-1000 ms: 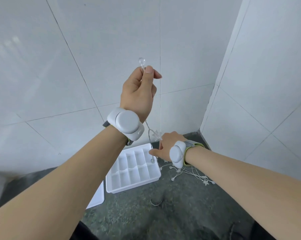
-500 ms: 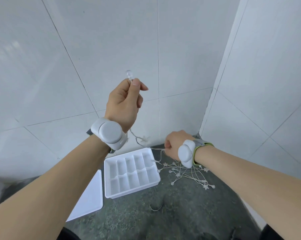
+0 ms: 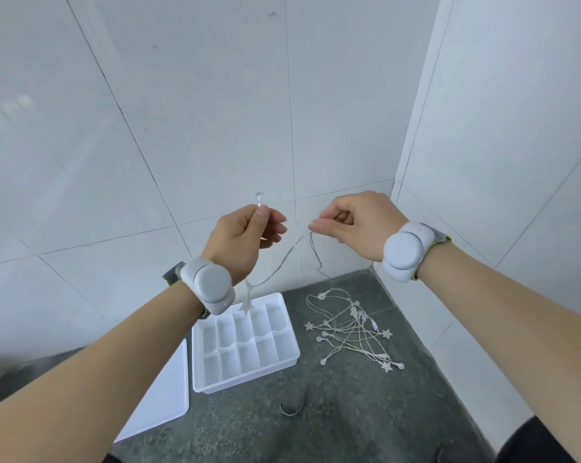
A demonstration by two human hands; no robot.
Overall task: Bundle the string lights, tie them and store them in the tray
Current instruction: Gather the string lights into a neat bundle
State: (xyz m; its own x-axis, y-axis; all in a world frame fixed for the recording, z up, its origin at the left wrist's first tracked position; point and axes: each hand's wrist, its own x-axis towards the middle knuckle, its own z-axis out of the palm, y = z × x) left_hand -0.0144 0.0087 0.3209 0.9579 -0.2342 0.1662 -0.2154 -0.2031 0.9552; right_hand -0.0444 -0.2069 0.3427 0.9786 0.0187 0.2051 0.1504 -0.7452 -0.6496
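My left hand (image 3: 242,237) is raised and pinches the end of the string lights, with a clear bulb sticking up above the thumb. My right hand (image 3: 356,225) pinches the thin wire a short way along, at about the same height. Between the hands the wire sags in a loop with a star hanging below my left wrist. From my right hand the wire drops to the string lights (image 3: 352,332), a loose heap of stars and round bulbs on the dark floor. The white compartment tray (image 3: 292,357) lies left of that heap.
A flat white lid (image 3: 164,399) lies left of the tray, partly under my left forearm. A small curved metal tie (image 3: 292,407) rests on the floor in front of the tray. White tiled walls close in behind and on the right.
My right hand rose from near the floor to the level of my left hand, pulling wire up from the heap. My left hand came down and the view tilted up slightly.
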